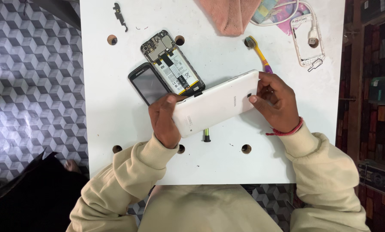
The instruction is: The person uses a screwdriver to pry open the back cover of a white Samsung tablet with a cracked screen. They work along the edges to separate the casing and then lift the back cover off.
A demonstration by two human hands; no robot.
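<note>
A white surface (pixel 115 107) carries everything. Above its middle, a white tablet (pixel 216 103), back up, is gripped at opposite ends by the left hand (pixel 164 120) and right hand (pixel 276 101). Beyond the tablet lies an opened phone (pixel 172 62); behind its right end, a yellow toothbrush (pixel 257 51).

Left hand (pixel 163 121) and right hand (pixel 275 102) both raised over the table, fingers curled in grip, wrists bent inward.

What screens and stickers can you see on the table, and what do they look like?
Dark screen: a black phone front lying flat left of the opened phone, glossy, rounded, blank.
Battery label: on the opened phone, a white rectangle with small black marks.
White tablet: held back-up by left hand and right hand; its screen is hidden.
</note>
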